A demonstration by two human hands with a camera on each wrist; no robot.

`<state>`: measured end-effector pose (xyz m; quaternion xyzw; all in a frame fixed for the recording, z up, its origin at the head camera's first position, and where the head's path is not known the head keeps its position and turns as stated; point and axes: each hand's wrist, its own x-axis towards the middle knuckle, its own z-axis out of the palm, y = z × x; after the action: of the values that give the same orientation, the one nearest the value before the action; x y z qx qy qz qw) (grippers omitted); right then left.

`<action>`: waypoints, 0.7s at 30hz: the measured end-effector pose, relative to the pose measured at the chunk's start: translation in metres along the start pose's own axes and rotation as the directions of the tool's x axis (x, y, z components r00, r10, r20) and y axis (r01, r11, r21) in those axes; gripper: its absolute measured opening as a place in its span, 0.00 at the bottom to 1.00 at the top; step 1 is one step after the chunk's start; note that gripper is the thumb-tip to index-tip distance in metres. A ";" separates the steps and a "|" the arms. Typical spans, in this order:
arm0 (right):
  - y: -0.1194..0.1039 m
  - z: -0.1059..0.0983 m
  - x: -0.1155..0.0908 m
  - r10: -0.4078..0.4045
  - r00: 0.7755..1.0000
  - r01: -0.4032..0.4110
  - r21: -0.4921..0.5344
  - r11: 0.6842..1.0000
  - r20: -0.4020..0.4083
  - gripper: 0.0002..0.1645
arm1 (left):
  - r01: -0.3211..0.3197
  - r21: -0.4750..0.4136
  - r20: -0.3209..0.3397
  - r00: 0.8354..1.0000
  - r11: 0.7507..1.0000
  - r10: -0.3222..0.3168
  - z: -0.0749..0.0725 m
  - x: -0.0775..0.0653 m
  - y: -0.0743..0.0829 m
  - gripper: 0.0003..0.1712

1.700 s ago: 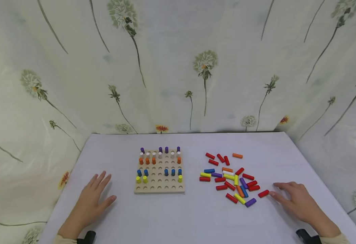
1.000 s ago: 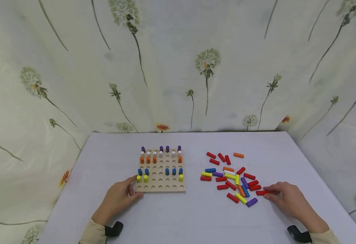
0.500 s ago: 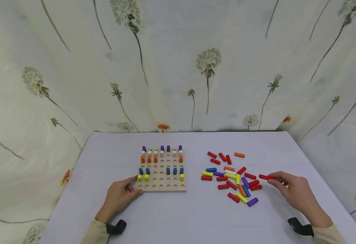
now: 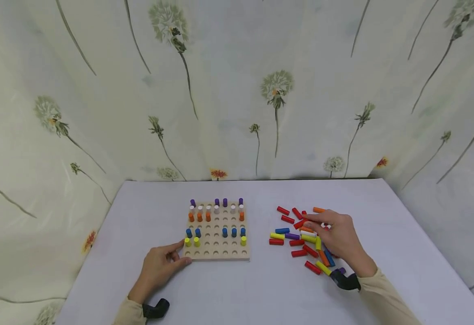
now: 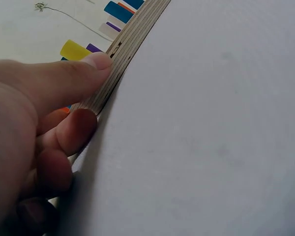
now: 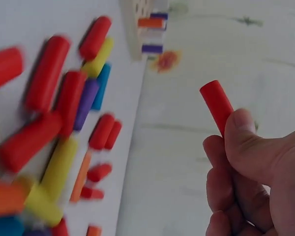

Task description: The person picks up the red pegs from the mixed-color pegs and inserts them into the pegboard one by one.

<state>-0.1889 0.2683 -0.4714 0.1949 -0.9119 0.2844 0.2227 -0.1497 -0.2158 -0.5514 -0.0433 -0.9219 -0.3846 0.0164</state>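
Note:
My right hand [image 4: 340, 237] pinches a red peg [image 6: 216, 105] between thumb and fingers, held above the loose pegs. In the right wrist view most of that peg sticks out past the thumb. At the front left corner of a wooden pegboard [image 4: 217, 258], my left hand [image 4: 159, 268] grips the edge, thumb on the front side [image 5: 137, 37] and fingers round the corner. Upright in the board stand purple pegs [image 4: 225, 202], white pegs [image 4: 216, 210], orange pegs [image 4: 199, 217], blue pegs [image 4: 234, 232] and yellow pegs [image 4: 197, 242], in rows with bare holes between.
Right of the board lies a scatter of loose pegs, mostly red [image 4: 276, 242], with yellow [image 4: 277, 236], purple [image 4: 291, 236] and blue [image 4: 282, 230] ones; my right hand covers some. A white-covered table [image 4: 229, 293] bears everything. Dandelion-patterned cloth [image 4: 220, 113] hangs behind.
My right hand took the red peg from the right side of the pile, lifted it and carried it left over the pile. My left hand moved right and took hold of the pegboard's corner.

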 end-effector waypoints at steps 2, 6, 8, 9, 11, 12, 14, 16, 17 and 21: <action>-0.009 0.009 0.008 -0.042 0.999 0.041 0.053 0.998 0.003 0.15 | 0.004 -0.007 0.003 1.000 1.000 -0.004 0.001 -0.001 -0.001 0.35; -0.027 0.026 0.023 -0.075 0.997 0.071 0.125 0.990 0.030 0.14 | -0.001 -0.010 -0.002 1.000 1.000 0.001 0.002 -0.001 -0.003 0.34; -0.036 0.034 0.029 -0.069 0.996 0.061 0.132 0.989 0.056 0.13 | -0.003 -0.010 -0.004 1.000 1.000 0.003 0.002 -0.001 -0.003 0.34; -0.040 0.038 0.031 -0.065 0.996 0.055 0.135 0.989 0.068 0.12 | -0.005 -0.010 -0.005 1.000 1.000 0.005 0.001 -0.001 -0.003 0.34; -0.048 0.045 0.037 -0.057 0.994 0.044 0.141 0.989 0.091 0.11 | -0.003 -0.009 -0.003 1.000 1.000 0.003 0.001 -0.001 -0.002 0.34; -0.052 0.049 0.039 -0.052 0.993 0.036 0.146 0.989 0.103 0.11 | -0.001 -0.007 -0.002 1.000 1.000 0.001 0.001 -0.001 -0.002 0.34; -0.061 0.056 0.044 -0.053 0.991 0.034 0.159 0.987 0.120 0.10 | 0.002 -0.007 -0.001 1.000 1.000 -0.002 0.001 -0.001 -0.001 0.34; -0.069 0.064 0.048 -0.051 0.990 0.028 0.172 0.985 0.133 0.10 | 0.006 -0.004 -0.003 1.000 1.000 -0.006 0.001 -0.001 -0.001 0.34; -0.073 0.068 0.050 -0.049 0.989 0.024 0.178 0.984 0.139 0.09 | 0.009 -0.003 -0.004 1.000 1.000 -0.009 0.000 -0.001 -0.001 0.34; -0.089 0.088 0.056 -0.041 0.989 0.011 0.199 0.980 0.144 0.10 | 0.015 -0.006 -0.008 1.000 1.000 -0.015 0.000 -0.001 0.000 0.34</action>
<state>-0.2185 0.1344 -0.4689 0.2484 -0.8905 0.3554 0.1379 -0.1488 -0.2157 -0.5519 -0.0349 -0.9210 -0.3876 0.0173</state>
